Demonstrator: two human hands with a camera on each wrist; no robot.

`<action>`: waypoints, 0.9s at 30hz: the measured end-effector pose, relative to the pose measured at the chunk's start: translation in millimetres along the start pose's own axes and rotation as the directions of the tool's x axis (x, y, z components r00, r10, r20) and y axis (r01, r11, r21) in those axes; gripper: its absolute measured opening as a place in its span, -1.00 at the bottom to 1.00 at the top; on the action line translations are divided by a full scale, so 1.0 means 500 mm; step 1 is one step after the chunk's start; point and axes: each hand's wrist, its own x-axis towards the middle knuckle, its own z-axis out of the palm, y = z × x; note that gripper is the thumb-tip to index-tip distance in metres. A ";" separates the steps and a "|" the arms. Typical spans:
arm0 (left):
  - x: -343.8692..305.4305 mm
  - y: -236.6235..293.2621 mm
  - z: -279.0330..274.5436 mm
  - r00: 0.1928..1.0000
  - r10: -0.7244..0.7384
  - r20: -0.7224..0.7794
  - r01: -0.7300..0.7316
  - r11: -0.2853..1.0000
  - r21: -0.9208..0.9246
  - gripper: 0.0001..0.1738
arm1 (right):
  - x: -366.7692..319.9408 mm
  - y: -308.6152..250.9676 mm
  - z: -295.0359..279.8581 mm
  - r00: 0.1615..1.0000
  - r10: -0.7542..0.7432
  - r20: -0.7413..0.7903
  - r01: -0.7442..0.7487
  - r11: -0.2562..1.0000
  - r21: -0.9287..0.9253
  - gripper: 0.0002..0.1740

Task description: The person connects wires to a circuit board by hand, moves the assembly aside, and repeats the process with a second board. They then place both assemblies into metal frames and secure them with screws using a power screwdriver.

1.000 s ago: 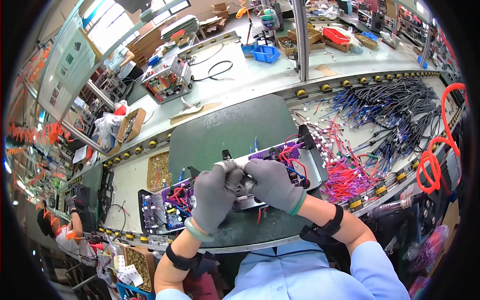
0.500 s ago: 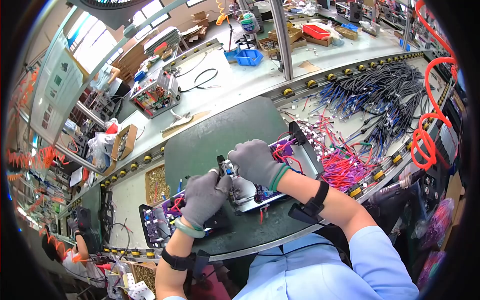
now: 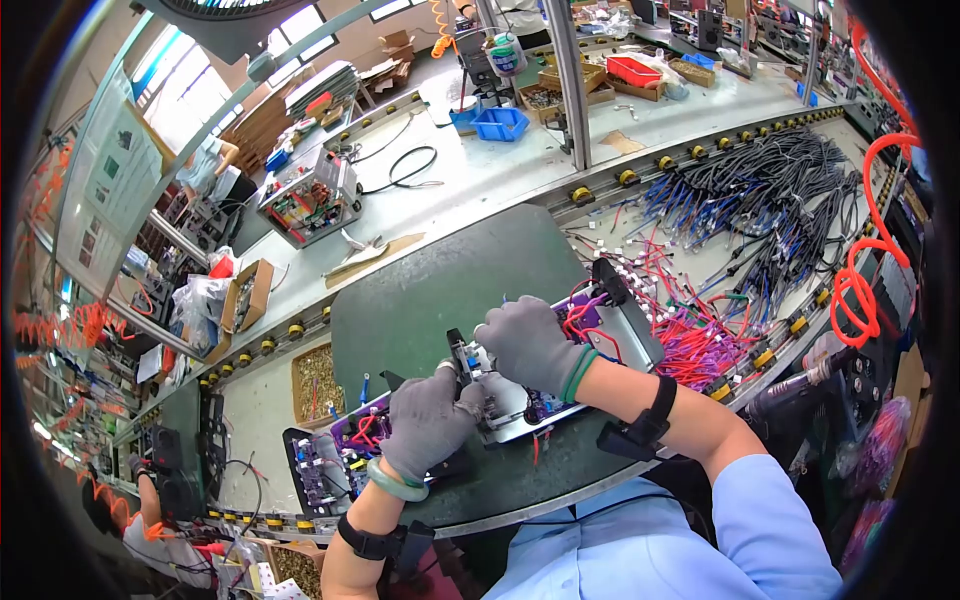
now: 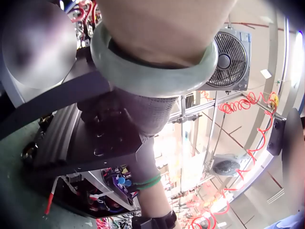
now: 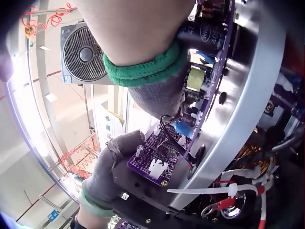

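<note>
Both hands wear grey gloves and work at a silver metal chassis [image 3: 515, 432] that carries purple circuit boards [image 5: 152, 155]. The left hand [image 3: 430, 420] grips the black end plate [image 5: 138, 198] at the chassis's left end, thumb over its edge in the right wrist view. Over the boards, the right hand [image 3: 525, 345] has bent fingers close to a small upright part at that end; I cannot tell what its fingertips hold. Thin black wires [image 5: 165, 128] run beside it to the chassis wall. A second unit with purple boards [image 3: 335, 455] lies left of the left hand.
The work rests on a dark green mat [image 3: 450, 270]. To the right lie red and purple wires [image 3: 690, 345] and a heap of black cables [image 3: 760, 205]. A coiled red hose [image 3: 858, 290] hangs at the far right. A box of small brass parts [image 3: 318, 385] stands left.
The hands, close together over the chassis's left end a second ago, have come apart, the right hand to the right. Parts at that end now show between them.
</note>
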 end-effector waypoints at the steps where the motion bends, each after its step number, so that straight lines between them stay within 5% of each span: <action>1: -0.001 -0.001 0.000 1.000 -0.004 -0.001 0.004 1.000 -0.001 -0.61 | 0.000 0.000 -0.004 0.999 0.004 0.034 -0.004 1.000 0.006 -0.94; 6: -0.003 -0.002 0.000 0.998 0.039 -0.038 -0.040 0.999 -0.001 -0.62 | -0.001 0.012 0.008 0.997 -0.042 -0.067 0.048 0.995 0.086 -0.93; 12: 0.008 -0.001 0.008 1.000 -0.017 0.005 0.017 1.000 -0.011 -0.63 | 0.022 -0.014 0.008 0.973 0.183 0.141 -0.212 0.950 0.230 -0.92; 16: 0.004 0.018 -0.005 0.992 -0.116 0.042 0.115 0.993 0.014 -0.67 | 0.018 -0.014 -0.017 0.951 0.178 0.254 -0.219 0.965 0.142 -0.79; 17: -0.014 0.005 -0.005 0.985 -0.165 0.043 0.164 0.986 0.015 -0.67 | 0.000 -0.030 -0.027 0.978 0.166 0.127 -0.190 0.958 0.217 -0.71; 18: -0.017 -0.007 -0.002 0.950 0.039 -0.311 -0.071 0.993 -0.091 -0.67 | -0.017 -0.031 -0.044 0.985 0.171 -0.013 -0.160 0.948 0.276 -0.64; 19: -0.014 -0.009 -0.002 0.741 0.204 -0.640 -0.338 0.937 -0.093 -0.62 | -0.040 -0.036 -0.054 0.964 0.128 -0.234 -0.041 0.938 0.343 -0.52; 22: -0.124 -0.037 -0.044 0.655 0.150 -0.740 -0.182 0.983 0.038 -0.45 | -0.163 -0.046 -0.112 0.946 0.072 -0.315 0.087 0.883 0.462 -0.57; 23: -0.169 -0.041 -0.035 0.636 -0.043 -0.770 -0.092 0.987 -0.131 -0.48 | -0.214 -0.044 -0.129 0.979 0.010 -0.202 0.093 0.866 0.492 -0.57; 24: -0.210 -0.086 -0.010 0.599 -0.267 -0.755 -0.084 0.917 -0.391 -0.53 | -0.271 -0.034 -0.110 0.997 -0.021 0.069 -0.028 0.773 0.633 -0.55; 25: -0.248 -0.197 0.019 0.537 -0.230 -0.811 0.079 0.972 -0.223 -0.53 | -0.316 -0.039 -0.085 0.988 0.003 0.156 -0.115 0.693 0.712 -0.70; 26: -0.297 -0.274 0.020 0.568 -0.145 -0.810 0.134 0.987 -0.084 -0.50 | -0.365 -0.039 -0.039 0.959 -0.044 0.279 -0.128 0.813 0.568 -0.77; 27: -0.341 -0.304 0.010 0.467 -0.732 -0.497 0.292 0.658 -0.694 -0.47 | -0.409 -0.034 0.018 0.908 -0.059 0.415 -0.130 0.901 0.413 -0.80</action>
